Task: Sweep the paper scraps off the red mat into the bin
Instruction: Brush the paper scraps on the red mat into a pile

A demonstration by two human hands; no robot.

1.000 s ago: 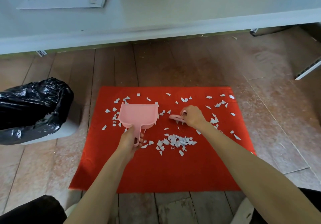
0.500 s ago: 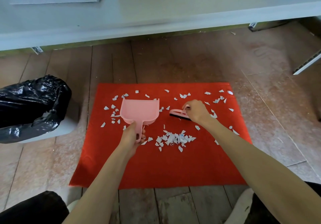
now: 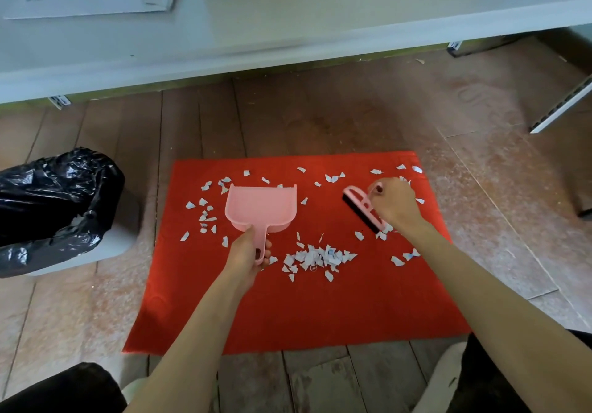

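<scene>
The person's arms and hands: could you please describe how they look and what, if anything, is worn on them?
The left forearm and right forearm are bare, with no sleeves in view. The left hand and right hand wear no gloves; no watch, bracelet or ring is visible.

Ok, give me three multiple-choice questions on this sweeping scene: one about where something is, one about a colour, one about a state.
1. Where is the bin relative to the red mat?
A) left of it
B) right of it
C) on top of it

2. What colour is the dustpan?
A) blue
B) pink
C) green

3. What is the right hand doing?
A) lying open on the mat
B) gripping the brush
C) holding the dustpan

Answers:
1 A, the black-lined bin stands off the mat's left edge.
2 B, the pan held by the left hand is pink.
3 B, its fingers curl round the brush handle.
</scene>
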